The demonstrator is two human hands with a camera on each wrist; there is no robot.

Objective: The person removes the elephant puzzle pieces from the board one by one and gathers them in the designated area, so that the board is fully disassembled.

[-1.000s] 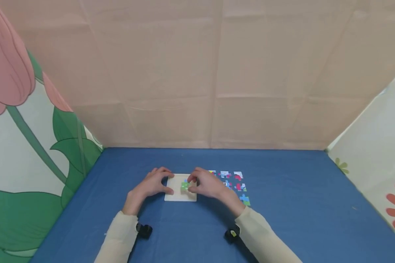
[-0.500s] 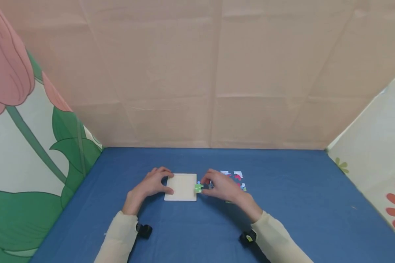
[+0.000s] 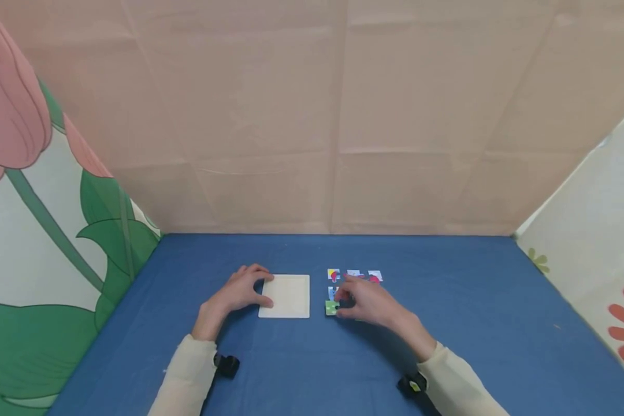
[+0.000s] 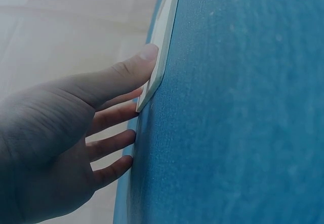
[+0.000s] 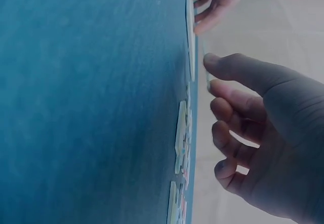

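Observation:
A pale square wooden puzzle tray (image 3: pixel 287 297) lies flat on the blue table. My left hand (image 3: pixel 238 290) holds its left side, thumb on the near part and index finger at the far left corner; in the left wrist view the thumb rests on the tray's edge (image 4: pixel 164 46). To the right of the tray, my right hand (image 3: pixel 370 303) pinches a green jigsaw piece (image 3: pixel 330 308) between thumb and fingertips. The right wrist view shows this piece edge-on as a thin sliver, held above the table.
Several other jigsaw pieces lie in rows right of the tray, such as a yellow and red one (image 3: pixel 333 274) and a white and pink one (image 3: pixel 375 276). My right hand covers some of them. A beige cloth wall (image 3: pixel 338 144) rises behind the blue tabletop (image 3: pixel 447 289).
My right hand has carried the green piece rightward from over the tray to beside the loose pieces. The left hand and the tray have stayed in place.

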